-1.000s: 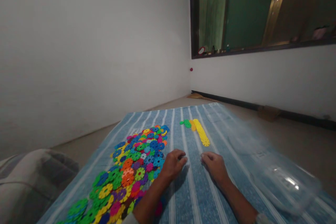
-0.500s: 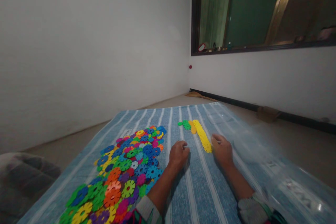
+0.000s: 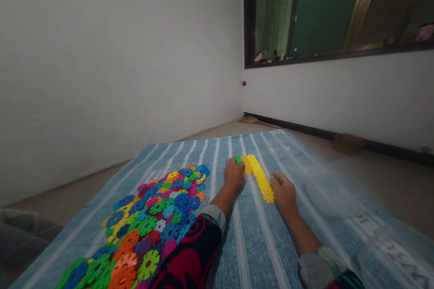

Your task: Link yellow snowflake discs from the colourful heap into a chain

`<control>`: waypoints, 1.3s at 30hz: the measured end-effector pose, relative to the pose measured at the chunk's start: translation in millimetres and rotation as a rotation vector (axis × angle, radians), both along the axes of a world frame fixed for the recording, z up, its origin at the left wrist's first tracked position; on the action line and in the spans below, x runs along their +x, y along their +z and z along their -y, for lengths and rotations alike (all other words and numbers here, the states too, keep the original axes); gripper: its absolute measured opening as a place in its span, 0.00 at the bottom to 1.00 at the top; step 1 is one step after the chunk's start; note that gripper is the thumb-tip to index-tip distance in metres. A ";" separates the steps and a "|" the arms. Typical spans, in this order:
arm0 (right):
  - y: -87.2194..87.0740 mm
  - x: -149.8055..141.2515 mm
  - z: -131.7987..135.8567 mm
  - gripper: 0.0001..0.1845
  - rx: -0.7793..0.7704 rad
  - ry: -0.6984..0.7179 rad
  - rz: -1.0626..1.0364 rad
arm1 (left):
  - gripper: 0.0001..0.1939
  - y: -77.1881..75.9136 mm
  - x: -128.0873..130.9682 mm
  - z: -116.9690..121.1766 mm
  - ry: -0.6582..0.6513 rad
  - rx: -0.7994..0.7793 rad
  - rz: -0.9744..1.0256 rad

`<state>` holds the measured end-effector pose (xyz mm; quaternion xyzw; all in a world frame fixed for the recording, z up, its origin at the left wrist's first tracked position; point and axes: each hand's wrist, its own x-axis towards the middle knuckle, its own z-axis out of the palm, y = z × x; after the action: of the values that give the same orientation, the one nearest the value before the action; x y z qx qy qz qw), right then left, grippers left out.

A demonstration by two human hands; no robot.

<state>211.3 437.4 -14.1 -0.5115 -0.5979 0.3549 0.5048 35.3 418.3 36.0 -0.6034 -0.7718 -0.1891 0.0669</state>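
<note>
A blue striped cloth [image 3: 251,244] lies on the floor. On its left sits a heap of several coloured plastic snowflake discs [image 3: 156,216]. Farther out lies a row of yellow discs [image 3: 260,180] with an orange disc [image 3: 247,167] and green discs [image 3: 238,160] at its far end. My left hand [image 3: 233,175] reaches to the green discs, fingers curled on them. My right hand [image 3: 283,192] rests beside the near end of the yellow row, fingers bent and touching it.
A clear plastic container [image 3: 342,198] lies on the cloth at the right. White walls meet in a corner ahead, with a dark-framed window [image 3: 335,9] on the right wall. A grey bundle [image 3: 20,244] sits at the lower left.
My left hand has moved forward from beside the disc heap to the green discs. My right hand went to the yellow row. The view has shifted forward.
</note>
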 end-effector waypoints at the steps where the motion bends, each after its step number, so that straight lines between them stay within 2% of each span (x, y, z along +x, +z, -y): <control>1: 0.1 -0.5 -0.3 0.27 0.001 -0.002 0.002 | 0.17 0.3 -2.2 -6.1 0.004 -0.003 -0.013; 6: 1.5 -3.4 -0.7 0.25 0.017 -0.018 0.046 | 0.17 -3.4 -12.1 -23.8 -0.019 -0.043 -0.056; 18: 5.2 -4.8 1.4 0.24 0.010 -0.023 0.058 | 0.17 -7.9 -24.5 -28.1 -0.067 -0.073 -0.098; 25: 4.2 -6.3 0.7 0.24 0.041 0.009 0.065 | 0.16 -6.1 -22.2 -20.2 -0.055 -0.029 -0.095; 31: 2.2 -7.4 0.4 0.24 0.043 -0.009 0.125 | 0.13 -13.5 -15.1 -7.1 -0.051 0.046 -0.085; 35: 3.7 -7.8 -2.5 0.23 0.190 0.006 0.263 | 0.12 -17.8 -9.2 -1.9 -0.043 0.067 -0.069; 39: 14.2 -15.2 -5.8 0.21 0.371 0.003 0.485 | 0.12 -21.2 -5.9 1.3 -0.038 0.090 -0.042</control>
<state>196.1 443.2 0.1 -0.4795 -0.7565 0.1081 0.4315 29.4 417.0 14.7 -0.6182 -0.7493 -0.2123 0.1063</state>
